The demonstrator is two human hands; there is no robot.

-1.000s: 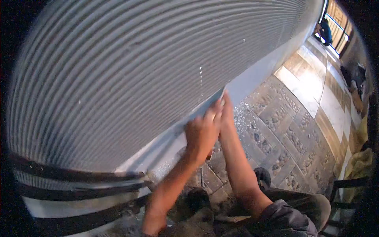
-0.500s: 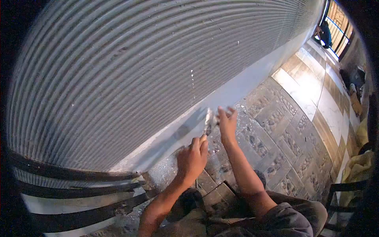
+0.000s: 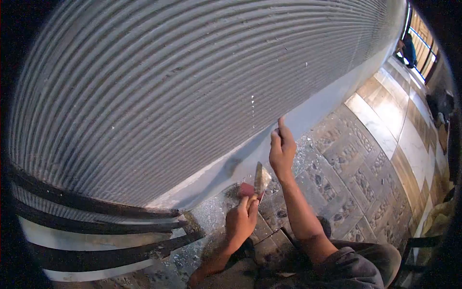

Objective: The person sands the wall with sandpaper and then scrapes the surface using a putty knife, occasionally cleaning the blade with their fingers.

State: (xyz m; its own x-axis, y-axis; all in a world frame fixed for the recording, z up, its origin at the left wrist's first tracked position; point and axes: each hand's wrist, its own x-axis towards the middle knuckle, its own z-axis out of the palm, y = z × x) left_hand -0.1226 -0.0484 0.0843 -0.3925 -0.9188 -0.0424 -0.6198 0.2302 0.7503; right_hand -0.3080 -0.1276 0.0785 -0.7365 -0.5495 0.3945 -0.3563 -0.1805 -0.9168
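My left hand [image 3: 242, 221] is closed round the handle of a putty knife [image 3: 259, 178], whose blade points up and carries a lump of whitish paste [image 3: 265, 179]. Just beside the blade, at the fingertips, shows a small dark red piece [image 3: 247, 190]. My right hand [image 3: 283, 151] holds nothing; its index finger is stretched out to the top edge of the smooth grey skirting [image 3: 308, 110], where the ribbed wall [image 3: 192, 96] begins. The other fingers of that hand are bent.
White crumbs litter the patterned floor tiles [image 3: 332, 178] along the wall. Dark slats [image 3: 96, 245] stand at lower left. Shiny marble-look tiles [image 3: 380, 115] lie farther right, and a person [image 3: 409, 50] crouches by the far barred opening. A pale cloth bundle [image 3: 435, 214] is at right.
My left hand has drawn the putty knife down and back from the skirting. My right hand has moved up, its index finger now at the skirting's top edge. The view has shifted slightly.
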